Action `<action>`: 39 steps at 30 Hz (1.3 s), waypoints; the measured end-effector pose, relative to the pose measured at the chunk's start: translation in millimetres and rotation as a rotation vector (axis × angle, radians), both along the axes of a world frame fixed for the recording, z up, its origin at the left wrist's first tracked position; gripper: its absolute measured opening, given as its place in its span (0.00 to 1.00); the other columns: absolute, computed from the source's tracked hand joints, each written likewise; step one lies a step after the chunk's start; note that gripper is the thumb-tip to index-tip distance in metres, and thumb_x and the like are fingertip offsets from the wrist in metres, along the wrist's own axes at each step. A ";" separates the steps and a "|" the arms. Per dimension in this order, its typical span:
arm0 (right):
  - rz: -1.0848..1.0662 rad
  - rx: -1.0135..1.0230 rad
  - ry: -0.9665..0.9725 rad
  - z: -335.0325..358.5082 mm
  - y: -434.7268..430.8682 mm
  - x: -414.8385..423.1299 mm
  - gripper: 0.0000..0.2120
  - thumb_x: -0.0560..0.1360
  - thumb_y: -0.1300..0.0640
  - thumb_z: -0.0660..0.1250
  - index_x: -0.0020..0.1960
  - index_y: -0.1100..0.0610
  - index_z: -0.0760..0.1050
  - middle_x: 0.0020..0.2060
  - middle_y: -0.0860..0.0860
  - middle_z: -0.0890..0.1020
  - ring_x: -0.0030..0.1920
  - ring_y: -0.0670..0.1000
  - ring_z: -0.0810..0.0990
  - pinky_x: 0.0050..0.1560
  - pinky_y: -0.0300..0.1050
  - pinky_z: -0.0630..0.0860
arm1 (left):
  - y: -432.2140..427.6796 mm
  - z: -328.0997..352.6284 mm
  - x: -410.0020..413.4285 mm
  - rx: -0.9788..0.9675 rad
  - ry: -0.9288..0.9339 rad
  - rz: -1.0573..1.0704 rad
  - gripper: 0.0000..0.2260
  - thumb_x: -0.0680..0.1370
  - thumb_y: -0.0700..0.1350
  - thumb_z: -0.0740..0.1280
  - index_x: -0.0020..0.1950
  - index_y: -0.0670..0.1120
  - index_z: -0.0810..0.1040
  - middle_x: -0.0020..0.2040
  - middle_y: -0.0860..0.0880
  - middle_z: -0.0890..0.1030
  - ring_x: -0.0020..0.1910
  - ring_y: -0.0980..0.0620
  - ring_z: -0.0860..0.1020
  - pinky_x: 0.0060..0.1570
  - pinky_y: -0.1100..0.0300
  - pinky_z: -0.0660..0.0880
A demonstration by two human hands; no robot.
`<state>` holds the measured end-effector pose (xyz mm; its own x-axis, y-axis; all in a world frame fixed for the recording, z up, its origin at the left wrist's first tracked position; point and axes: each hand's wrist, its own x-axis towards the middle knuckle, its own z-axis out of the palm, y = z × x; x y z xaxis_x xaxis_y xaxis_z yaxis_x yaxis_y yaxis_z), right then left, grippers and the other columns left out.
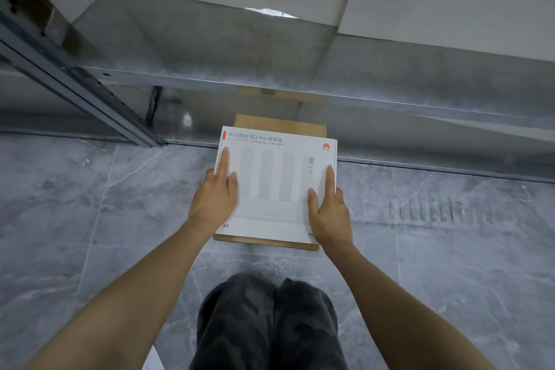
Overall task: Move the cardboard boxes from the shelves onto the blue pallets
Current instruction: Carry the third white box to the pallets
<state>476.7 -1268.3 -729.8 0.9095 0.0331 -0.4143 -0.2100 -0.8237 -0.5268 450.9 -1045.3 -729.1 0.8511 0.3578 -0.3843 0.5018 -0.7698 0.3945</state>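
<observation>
Before the shelf [210, 81], white box [270, 183] atop cardboard box [279, 126], title shelfward, between gripping left hand [213, 201], right hand [329, 216].

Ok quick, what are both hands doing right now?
Left hand: holds the white box by its left edge, forefinger and thumb flat on top.
Right hand: holds the white box by its right edge, same way.

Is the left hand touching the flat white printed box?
Touching. The head view shows the left hand lying on the flat white printed box, index finger straight along its left edge.
</observation>
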 end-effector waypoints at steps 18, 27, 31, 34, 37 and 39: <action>0.097 -0.034 -0.033 172.9 12.6 12.9 0.31 0.82 0.43 0.52 0.80 0.45 0.42 0.69 0.57 0.69 0.61 0.58 0.75 0.57 0.52 0.74 | 5.0 153.0 -15.8 -0.131 -0.061 0.163 0.25 0.84 0.51 0.48 0.79 0.56 0.42 0.57 0.40 0.73 0.47 0.41 0.74 0.48 0.51 0.70; 0.289 -0.017 -0.090 331.0 62.7 7.6 0.30 0.82 0.43 0.51 0.80 0.45 0.42 0.67 0.57 0.70 0.61 0.58 0.74 0.52 0.47 0.69 | 42.4 316.1 -57.4 -0.021 -0.184 0.317 0.25 0.84 0.48 0.49 0.79 0.53 0.45 0.57 0.38 0.74 0.48 0.38 0.75 0.46 0.51 0.70; 0.414 -0.017 -0.142 375.8 93.1 2.3 0.30 0.82 0.41 0.50 0.79 0.45 0.42 0.68 0.58 0.71 0.63 0.61 0.73 0.63 0.57 0.72 | 62.6 361.7 -87.5 -0.013 -0.209 0.432 0.25 0.84 0.48 0.49 0.79 0.53 0.45 0.62 0.38 0.73 0.52 0.38 0.75 0.50 0.49 0.71; 0.498 0.034 -0.172 402.2 117.9 -6.9 0.30 0.82 0.42 0.50 0.79 0.45 0.43 0.67 0.57 0.72 0.62 0.60 0.74 0.62 0.55 0.71 | 78.2 389.5 -110.4 0.007 -0.232 0.524 0.25 0.83 0.48 0.49 0.79 0.53 0.45 0.61 0.38 0.73 0.54 0.37 0.74 0.53 0.47 0.71; 0.591 0.066 -0.181 423.8 147.6 -17.4 0.29 0.83 0.43 0.50 0.80 0.46 0.43 0.66 0.58 0.72 0.61 0.58 0.74 0.59 0.51 0.71 | 96.1 412.2 -136.5 0.008 -0.256 0.608 0.24 0.84 0.50 0.48 0.79 0.54 0.44 0.61 0.38 0.73 0.56 0.36 0.73 0.56 0.47 0.69; 0.647 0.081 -0.183 433.7 170.9 -27.4 0.29 0.83 0.43 0.50 0.80 0.46 0.43 0.66 0.58 0.71 0.61 0.58 0.74 0.58 0.50 0.71 | 111.9 420.3 -156.7 0.017 -0.275 0.654 0.24 0.84 0.50 0.48 0.79 0.54 0.44 0.61 0.38 0.73 0.57 0.36 0.73 0.56 0.47 0.69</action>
